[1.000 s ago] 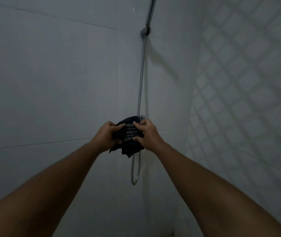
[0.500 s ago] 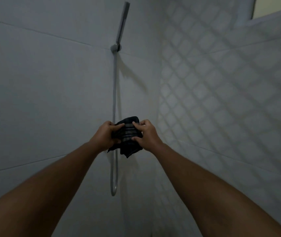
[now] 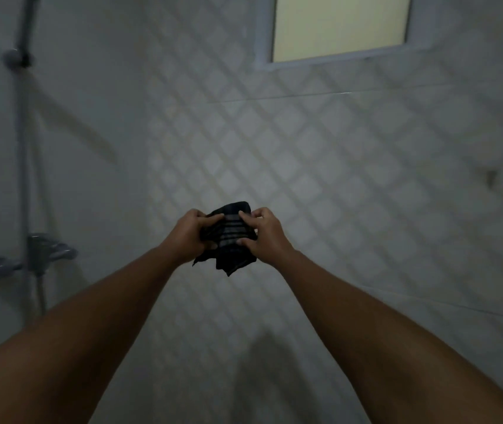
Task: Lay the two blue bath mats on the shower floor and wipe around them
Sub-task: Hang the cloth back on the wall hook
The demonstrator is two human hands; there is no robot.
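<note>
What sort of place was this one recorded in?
Most likely a shower stall in a bathroom: a shower rail runs up the left wall with a tap below it, the facing wall is diamond-patterned tile, and a small window sits high up. The left hand and right hand hold a dark cloth.

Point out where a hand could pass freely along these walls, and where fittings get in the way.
Free: the patterned wall between the window and the cloth gripped by the left hand and right hand, and rightward to a small dark mark. Crowded: the left wall, with the shower rail and tap. The floor is out of view.
</note>
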